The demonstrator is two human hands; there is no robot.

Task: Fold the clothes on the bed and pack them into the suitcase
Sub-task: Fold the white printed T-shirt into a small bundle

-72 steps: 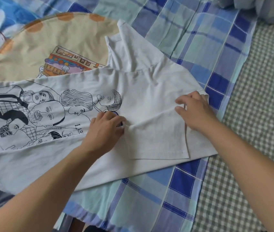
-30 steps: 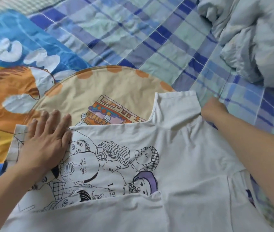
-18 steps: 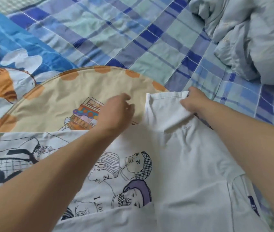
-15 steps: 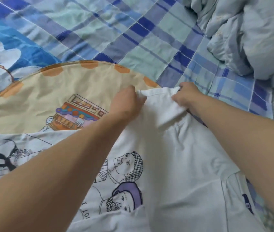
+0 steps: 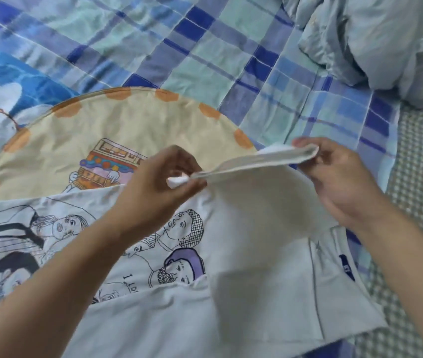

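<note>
Status: folding in progress on the first garment. My left hand [image 5: 163, 177] and right hand [image 5: 334, 174] each pinch one end of the far sleeve of the white T-shirt [image 5: 244, 254], lifted between them. The near side of the shirt, below my hands, is already folded inward. Remaining: fold this sleeve in, halve the shirt, pack it. No suitcase is in view.

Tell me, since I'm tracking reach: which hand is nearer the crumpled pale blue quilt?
Right. The right hand lies below-left of the crumpled pale blue quilt; the left hand is farther left.
</note>
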